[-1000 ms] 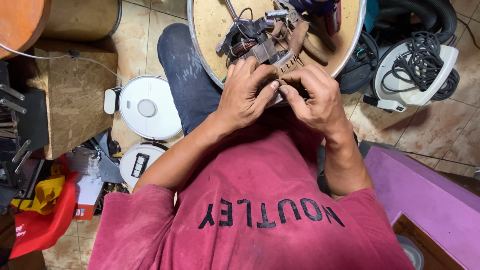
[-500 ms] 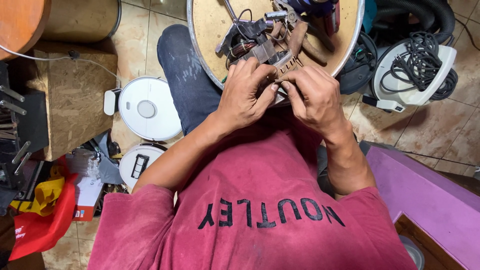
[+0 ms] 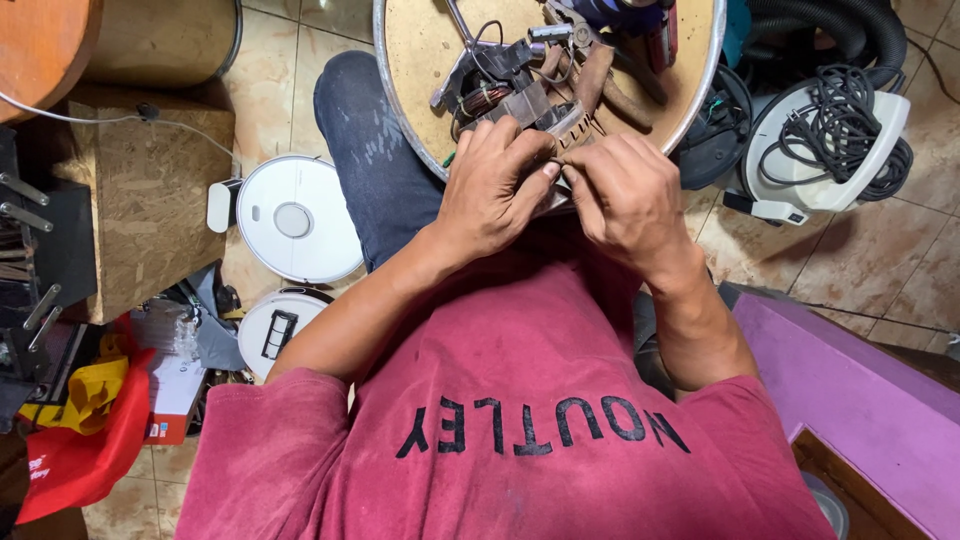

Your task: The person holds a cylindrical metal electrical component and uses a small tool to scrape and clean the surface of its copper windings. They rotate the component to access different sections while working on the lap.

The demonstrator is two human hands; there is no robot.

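My left hand (image 3: 497, 185) and my right hand (image 3: 622, 195) meet over the near rim of a round tray with a wooden-looking bottom (image 3: 425, 50) that rests on my lap. Both pinch at a small motor part with copper windings and metal plates (image 3: 520, 95), fingertips pressed together on a thin wire or strip near its near edge. Pliers with worn brown handles (image 3: 600, 80) lie in the tray just beyond my right hand. The part's near end is hidden under my fingers.
Two round white robot vacuums (image 3: 293, 220) (image 3: 275, 325) lie on the tiled floor at left, beside a chipboard box (image 3: 140, 190). A white appliance with a coiled black cord (image 3: 830, 140) sits at right. A purple surface (image 3: 860, 400) is at the lower right, red and yellow clutter at lower left.
My hands have stayed at the tray's near rim; the fingers have shifted slightly on the motor part. Nothing else has moved.
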